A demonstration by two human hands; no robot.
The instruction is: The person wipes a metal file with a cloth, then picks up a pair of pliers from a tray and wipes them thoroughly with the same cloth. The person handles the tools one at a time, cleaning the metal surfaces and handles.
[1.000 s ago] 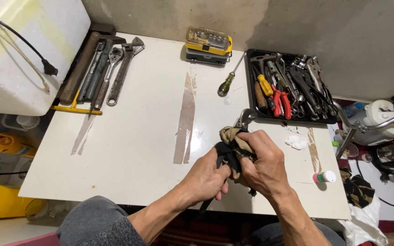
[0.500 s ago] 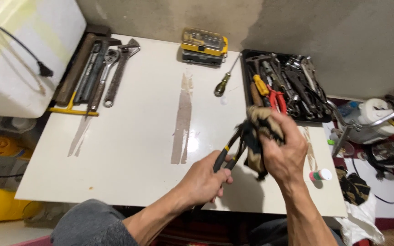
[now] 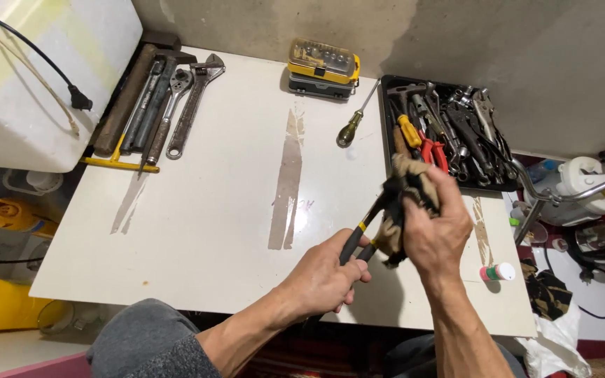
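- White tabletop (image 3: 232, 210): fills most of our view, with a worn brown streak down its middle.
- White box (image 3: 29, 77): sits off the far left corner; a black plug and cord lie across it.
- Black tray (image 3: 386, 126): far right on the tabletop, packed with mixed hand tools, among them red-handled and yellow-handled ones.
- Row of long tools (image 3: 159, 105): far left, laid side by side; we make out an adjustable wrench, a ratchet and a hammer, with a yellow bar across their near ends.
- Yellow and black case (image 3: 323, 66): at the far edge, between the row and the tray.
- Our left hand (image 3: 323, 276): closed around the black, yellow-trimmed handles of the pliers (image 3: 369, 220), held above the near right part of the tabletop.
- Our right hand (image 3: 435, 224): closed over a tan and black rag (image 3: 397, 224) bunched around the head of the pliers; the head itself is hidden from us.
- Screwdriver (image 3: 355, 122): lies loose just left of the tray, handle toward us.
- Small round container (image 3: 498, 271): near the right edge, white lid, pink and green side.
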